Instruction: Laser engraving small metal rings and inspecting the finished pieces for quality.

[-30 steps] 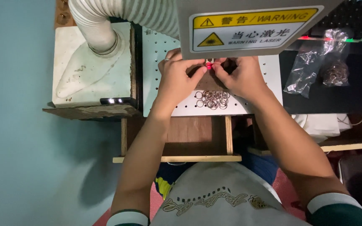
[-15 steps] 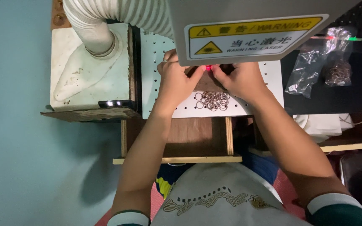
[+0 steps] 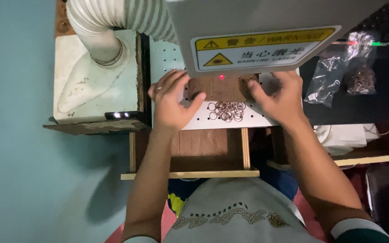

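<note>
**Both hands on the brown plate under the laser head**

At far left I note a white ribbed hose [image 3: 113, 27] coming down onto a pale block [image 3: 95, 85] with a worn surface. Just right of it starts the white perforated tabletop [image 3: 167, 54].

The left hand [image 3: 171, 101] lies flat with its fingers spread, thumb touching the left edge of a brown rectangular plate [image 3: 221, 87]. The plate sits on the tabletop, directly beneath the grey machine head [image 3: 257, 22], which carries a yellow warning label. A small red light dot [image 3: 222, 77] falls on the plate's upper part.

Just in front of the plate lies a loose cluster of small metal rings [image 3: 227, 110], touching neither hand.

The right hand [image 3: 278, 96] is open, thumb pressed to the plate's right edge, fingers resting flat beyond it.

At right, on a dark surface, lie clear plastic bags [image 3: 343, 67], one holding more rings.
</note>
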